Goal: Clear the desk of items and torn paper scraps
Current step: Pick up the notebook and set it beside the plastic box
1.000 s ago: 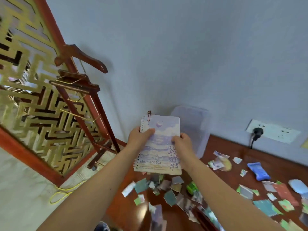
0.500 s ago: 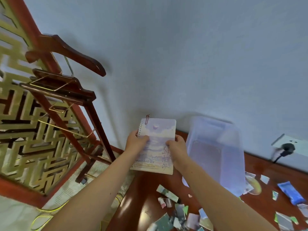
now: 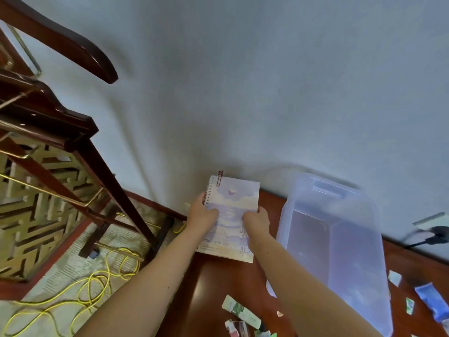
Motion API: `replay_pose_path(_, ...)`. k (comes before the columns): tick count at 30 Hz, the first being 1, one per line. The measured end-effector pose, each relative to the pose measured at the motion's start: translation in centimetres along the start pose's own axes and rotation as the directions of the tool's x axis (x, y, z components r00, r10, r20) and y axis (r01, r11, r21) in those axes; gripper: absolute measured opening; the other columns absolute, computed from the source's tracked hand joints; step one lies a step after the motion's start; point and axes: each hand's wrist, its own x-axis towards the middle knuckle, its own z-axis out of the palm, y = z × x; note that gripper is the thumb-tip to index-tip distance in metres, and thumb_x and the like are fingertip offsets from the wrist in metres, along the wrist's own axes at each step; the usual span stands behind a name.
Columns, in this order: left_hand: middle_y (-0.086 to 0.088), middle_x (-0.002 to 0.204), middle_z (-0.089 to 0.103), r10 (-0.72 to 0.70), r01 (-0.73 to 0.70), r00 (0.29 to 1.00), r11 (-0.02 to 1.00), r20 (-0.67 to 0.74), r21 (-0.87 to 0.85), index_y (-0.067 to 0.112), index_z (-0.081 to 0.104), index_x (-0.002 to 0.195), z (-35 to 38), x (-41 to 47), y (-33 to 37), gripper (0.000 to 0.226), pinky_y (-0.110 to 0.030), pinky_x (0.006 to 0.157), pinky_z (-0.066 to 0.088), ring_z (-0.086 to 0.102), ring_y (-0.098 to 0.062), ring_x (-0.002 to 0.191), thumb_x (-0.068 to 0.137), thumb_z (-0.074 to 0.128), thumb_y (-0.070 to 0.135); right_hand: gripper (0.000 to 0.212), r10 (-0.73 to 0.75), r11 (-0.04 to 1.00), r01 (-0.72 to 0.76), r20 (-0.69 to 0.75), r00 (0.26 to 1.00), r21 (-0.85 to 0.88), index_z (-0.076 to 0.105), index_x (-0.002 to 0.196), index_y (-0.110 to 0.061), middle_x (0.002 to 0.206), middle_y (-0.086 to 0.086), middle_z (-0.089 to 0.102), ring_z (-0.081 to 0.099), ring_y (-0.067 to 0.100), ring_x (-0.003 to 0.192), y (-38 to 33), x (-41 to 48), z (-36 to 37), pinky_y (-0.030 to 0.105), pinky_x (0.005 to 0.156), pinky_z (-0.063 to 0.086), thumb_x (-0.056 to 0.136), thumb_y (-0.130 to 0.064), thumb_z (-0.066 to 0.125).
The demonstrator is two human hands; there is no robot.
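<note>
A spiral notebook (image 3: 233, 198) with a pale sky cover and a red clip at its top is held over the far left corner of the reddish-brown desk (image 3: 213, 283). My left hand (image 3: 201, 215) grips its spiral edge and my right hand (image 3: 257, 220) grips its right edge. Torn paper scraps (image 3: 240, 312) lie on the desk near my forearms, and more scraps (image 3: 394, 278) lie to the right. A blue packet (image 3: 432, 300) rests at the right edge of view.
An empty clear plastic bin (image 3: 340, 239) stands right of the notebook, against the white wall. A dark wooden rack (image 3: 73, 142) stands left of the desk, with yellow cable (image 3: 97, 283) on the floor. A black plug (image 3: 435, 234) sits in a wall socket.
The notebook and both hands have moved away from the scraps toward the desk's far left corner and lower. The view swung left, bringing the bin closer and larger.
</note>
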Motion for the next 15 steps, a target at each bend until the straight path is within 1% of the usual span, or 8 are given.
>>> replay_pose_path(1, 0.005, 0.104, 0.065, -0.009, 0.009, 1.0, 1.0, 0.007, 0.014, 0.022, 0.051, 0.129, 0.5, 0.7, -0.3, 0.053, -0.028, 0.075, 0.053, 0.063, -0.013, 0.089, 0.082, 0.053, -0.002, 0.056, 0.019, 1.0, -0.019, -0.036, 0.999, -0.008, 0.046, 0.133, -0.015, 0.125, 0.01, 0.053, 0.062, 0.031, 0.1, 0.0, 0.7, 0.3, 0.049, 0.086, 0.056, 0.078, -0.008, 0.046)
replay_pose_path(3, 0.003, 0.114, 0.062, -0.033, 0.033, 0.999, 0.999, 0.011, 0.021, 0.02, 0.044, 0.137, 1.4, 2.1, -1.0, 0.06, -0.029, 0.081, 0.053, 0.061, -0.014, 0.096, 0.083, 0.056, -0.002, 0.064, 0.04, 0.998, -0.044, -0.11, 0.993, -0.033, 0.038, 0.142, -0.019, 0.133, 0.011, 0.048, 0.057, 0.033, 0.107, 0.0, 1.8, 0.7, 0.05, 0.091, 0.053, 0.079, -0.011, 0.048)
replay_pose_path(6, -0.002, 0.126, 0.059, -0.048, 0.046, 0.998, 0.998, 0.039, 0.047, 0.017, 0.04, 0.142, 3.0, 3.9, -2.0, 0.065, -0.028, 0.085, 0.053, 0.058, -0.015, 0.105, 0.083, 0.057, -0.004, 0.073, 0.054, 0.989, -0.08, -0.204, 0.977, -0.122, 0.021, 0.151, -0.027, 0.141, 0.012, 0.039, 0.048, 0.035, 0.12, -0.1, 2.9, 0.8, 0.053, 0.102, 0.042, 0.085, -0.016, 0.051)
replay_pose_path(7, -0.002, 0.126, 0.06, -0.038, 0.034, 0.998, 0.997, 0.056, 0.066, 0.016, 0.043, 0.141, 3.6, 4.4, -2.3, 0.064, -0.029, 0.086, 0.053, 0.058, -0.016, 0.106, 0.082, 0.056, -0.006, 0.074, 0.062, 0.984, -0.098, -0.227, 0.972, -0.15, 0.018, 0.151, -0.029, 0.142, 0.012, 0.037, 0.046, 0.035, 0.122, -0.1, 3.3, 0.7, 0.053, 0.104, 0.04, 0.087, -0.018, 0.051)
replay_pose_path(9, -0.002, 0.121, 0.064, -0.003, -0.006, 0.996, 0.994, 0.085, 0.105, 0.017, 0.05, 0.135, 4.5, 5.2, -2.5, 0.061, -0.033, 0.088, 0.053, 0.06, -0.017, 0.103, 0.08, 0.052, -0.009, 0.072, 0.073, 0.975, -0.125, -0.264, 0.962, -0.186, 0.017, 0.151, -0.029, 0.142, 0.014, 0.036, 0.044, 0.034, 0.123, 0.0, 4.3, 0.6, 0.052, 0.105, 0.038, 0.088, -0.02, 0.051)
replay_pose_path(12, -0.003, 0.113, 0.067, 0.021, -0.034, 0.995, 0.991, 0.1, 0.13, 0.019, 0.058, 0.128, 5.5, 6.2, -2.8, 0.059, -0.037, 0.088, 0.054, 0.063, -0.021, 0.101, 0.078, 0.048, -0.011, 0.071, 0.101, 0.965, -0.165, -0.286, 0.953, -0.206, 0.017, 0.151, -0.024, 0.143, 0.015, 0.035, 0.038, 0.033, 0.127, 0.2, 5.7, 0.5, 0.049, 0.108, 0.033, 0.089, -0.019, 0.052)
replay_pose_path(15, -0.005, 0.11, 0.066, 0.027, -0.04, 0.998, 0.971, 0.057, 0.235, 0.024, 0.062, 0.125, 6.4, 7.2, -3.2, 0.054, -0.039, 0.088, 0.054, 0.062, -0.025, 0.102, 0.076, 0.059, 0.001, 0.073, 0.141, 0.952, -0.214, -0.309, 0.941, -0.219, 0.013, 0.151, -0.019, 0.148, 0.015, 0.027, 0.028, 0.032, 0.134, 0.2, 6.5, 0.4, 0.045, 0.112, 0.027, 0.09, -0.017, 0.053)
